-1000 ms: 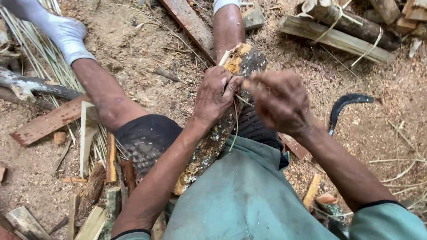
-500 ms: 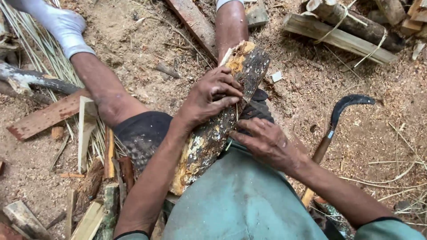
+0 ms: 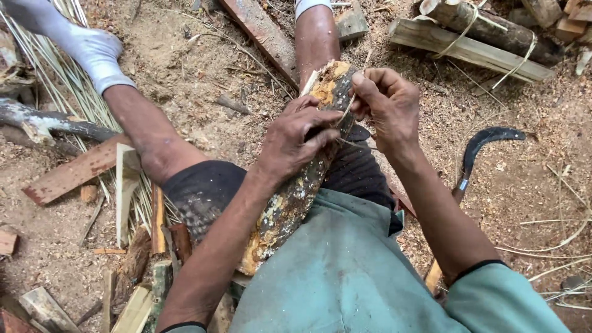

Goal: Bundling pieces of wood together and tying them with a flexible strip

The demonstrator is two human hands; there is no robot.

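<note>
log (image 3: 296,185) lies along the lap, between the legs. left hand (image 3: 296,139) clamps its upper part; right hand (image 3: 385,102) pinches a thin strip (image 3: 353,105) at the top end. bark mostly on; peeling looks barely begun. sickle (image 3: 478,151) lies on ground, untouched.

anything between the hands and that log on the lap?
Nothing visible. The left hand already lies across the bark-covered log, gripping it. The right hand is at the log's upper end, pinching a thin pale strip there. The curved sickle lies off to the side on the sawdust.
</note>
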